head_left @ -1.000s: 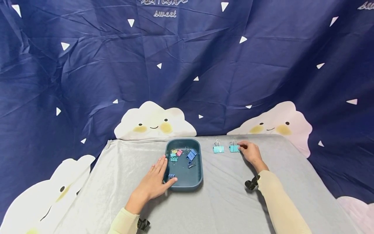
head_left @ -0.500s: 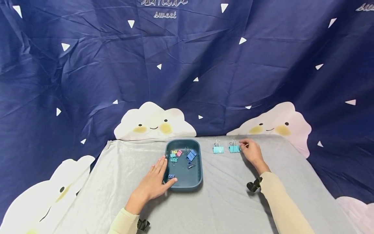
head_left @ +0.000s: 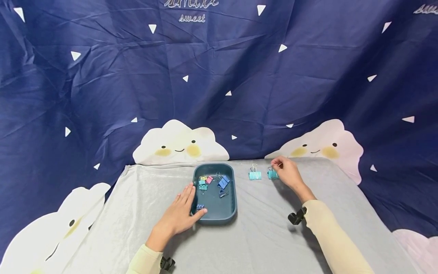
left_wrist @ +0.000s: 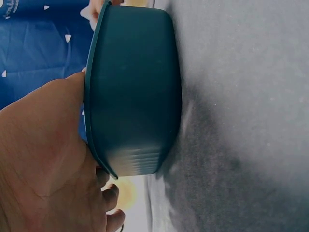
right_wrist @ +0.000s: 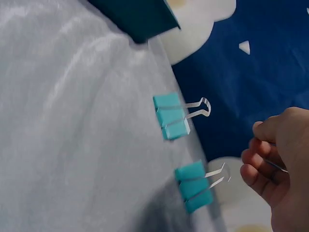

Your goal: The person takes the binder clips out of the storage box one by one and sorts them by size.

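My left hand [head_left: 178, 215] rests along the left side of a dark teal tray [head_left: 219, 220]. Its fingers are straight, and the thumb reaches over the rim. Two turquoise binder clips stand on the cloth right of the tray, wire handles pointing to the back: the left clip [head_left: 254, 176] and the right clip [head_left: 272, 175]. Just above the right clip hovers my right hand [head_left: 288, 173], partly covering it in the head view. The right wrist view shows its fingers [right_wrist: 258, 164] loosely bent, apart from the clip handles. A thin silvery line beside them is unclear.
Inside the tray lie a blue binder clip [head_left: 224, 182], small turquoise clips [head_left: 203, 185], a pink clip [head_left: 209, 179], a yellow clip [head_left: 203, 177] and a small blue clip [head_left: 200, 207]. Grey cloth [head_left: 260, 236] covers the table, with a navy curtain [head_left: 219, 76] behind.
My right hand has left the right clip's side edge and moved up and left over its handles. The left hand, tray and clips stay about where they were.
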`<state>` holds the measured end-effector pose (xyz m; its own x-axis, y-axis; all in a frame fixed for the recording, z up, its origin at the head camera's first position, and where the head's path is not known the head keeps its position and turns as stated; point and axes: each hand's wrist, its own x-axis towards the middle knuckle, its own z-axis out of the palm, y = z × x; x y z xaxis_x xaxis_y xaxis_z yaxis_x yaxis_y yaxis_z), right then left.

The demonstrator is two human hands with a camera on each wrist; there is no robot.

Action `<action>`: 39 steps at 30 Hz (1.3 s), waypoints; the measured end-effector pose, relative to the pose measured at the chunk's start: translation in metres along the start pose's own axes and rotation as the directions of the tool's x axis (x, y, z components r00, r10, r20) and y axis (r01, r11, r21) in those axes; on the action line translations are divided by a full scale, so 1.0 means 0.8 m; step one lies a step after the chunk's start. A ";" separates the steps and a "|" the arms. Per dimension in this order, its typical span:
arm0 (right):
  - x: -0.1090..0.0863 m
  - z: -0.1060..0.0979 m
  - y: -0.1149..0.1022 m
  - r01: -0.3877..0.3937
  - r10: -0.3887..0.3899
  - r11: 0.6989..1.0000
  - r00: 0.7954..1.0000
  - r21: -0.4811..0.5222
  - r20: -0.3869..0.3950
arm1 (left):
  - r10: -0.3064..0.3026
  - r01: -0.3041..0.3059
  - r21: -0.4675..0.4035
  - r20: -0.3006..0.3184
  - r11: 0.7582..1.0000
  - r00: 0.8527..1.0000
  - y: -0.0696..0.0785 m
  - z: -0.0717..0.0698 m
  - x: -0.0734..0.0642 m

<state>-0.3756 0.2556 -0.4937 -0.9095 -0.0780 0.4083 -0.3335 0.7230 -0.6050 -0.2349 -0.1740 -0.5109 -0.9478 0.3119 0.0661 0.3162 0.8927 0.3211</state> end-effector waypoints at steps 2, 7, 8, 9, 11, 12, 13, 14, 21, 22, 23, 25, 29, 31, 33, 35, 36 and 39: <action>0.002 0.000 -0.011 0.028 -0.029 1.000 0.999 0.002 0.028 | -0.001 0.001 -0.001 -0.001 1.000 1.000 0.000 0.000 -0.001; 0.006 -0.001 -0.040 0.084 -0.083 0.996 0.993 -0.010 0.088 | 0.001 -0.001 0.007 0.000 1.000 1.000 0.000 0.000 -0.002; 0.007 0.000 -0.047 0.094 -0.093 0.995 0.990 -0.014 0.102 | 0.002 -0.002 0.006 0.000 1.000 1.000 0.000 -0.001 -0.002; 0.008 0.000 -0.054 0.104 -0.102 0.994 0.988 -0.016 0.117 | 0.002 -0.002 0.006 0.001 1.000 1.000 -0.001 -0.001 -0.002; 0.010 0.001 -0.069 0.138 -0.133 0.990 0.978 -0.020 0.160 | 0.002 -0.002 0.003 0.000 1.000 1.000 -0.001 -0.002 -0.002; 0.012 0.002 -0.076 0.156 -0.149 0.987 0.971 -0.024 0.185 | 0.001 -0.001 0.001 -0.001 1.000 1.000 -0.001 -0.002 -0.002; 0.013 0.004 -0.083 0.170 -0.161 0.985 0.964 -0.026 0.211 | 0.001 -0.001 0.000 -0.002 1.000 1.000 -0.001 -0.002 -0.002; 0.013 0.005 -0.090 0.182 -0.172 0.983 0.956 -0.023 0.236 | 0.001 -0.001 0.001 -0.002 1.000 1.000 -0.001 -0.002 -0.002; 0.018 0.019 -0.134 0.234 -0.220 0.972 0.918 -0.002 0.329 | 0.005 -0.005 0.004 0.000 1.000 1.000 0.000 -0.003 -0.001; 0.019 0.021 -0.140 0.242 -0.228 0.970 0.915 -0.001 0.333 | 0.004 -0.004 0.004 -0.001 1.000 1.000 0.000 -0.003 -0.001; 0.020 0.023 -0.144 0.244 -0.230 0.970 0.913 0.000 0.337 | 0.003 -0.003 0.003 0.000 1.000 1.000 0.000 -0.003 -0.001; 0.023 0.029 -0.153 0.250 -0.236 0.968 0.907 0.007 0.347 | 0.003 -0.003 0.003 0.003 1.000 1.000 0.000 -0.003 -0.001; 0.029 0.041 -0.167 0.260 -0.242 0.966 0.897 0.002 0.370 | 0.005 -0.005 -0.002 0.003 1.000 1.000 0.001 -0.003 -0.001; 0.033 0.048 -0.173 0.270 -0.246 0.963 0.890 -0.007 0.384 | 0.004 -0.004 -0.005 0.002 1.000 1.000 0.001 -0.002 -0.001; 0.036 0.055 -0.180 0.284 -0.253 0.959 0.881 -0.018 0.399 | 0.001 -0.001 -0.011 0.003 1.000 1.000 0.002 -0.002 -0.001; 0.038 0.062 -0.187 0.298 -0.260 0.954 0.871 -0.030 0.417 | -0.003 0.003 -0.012 0.006 1.000 1.000 0.002 -0.002 -0.001; 0.039 0.066 -0.190 0.302 -0.260 0.953 0.867 -0.033 0.426 | -0.005 0.005 -0.013 0.008 1.000 1.000 0.003 -0.002 0.000; 0.041 0.077 -0.199 0.320 -0.262 0.946 0.854 -0.056 0.450 | -0.009 0.009 -0.012 0.015 1.000 1.000 0.003 -0.003 0.000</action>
<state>-0.3677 0.0955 -0.4259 -0.8006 -0.5649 0.1999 -0.5926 0.6971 -0.4035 -0.2339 -0.1727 -0.5081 -0.9499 0.3088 0.0494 0.3071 0.8915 0.3331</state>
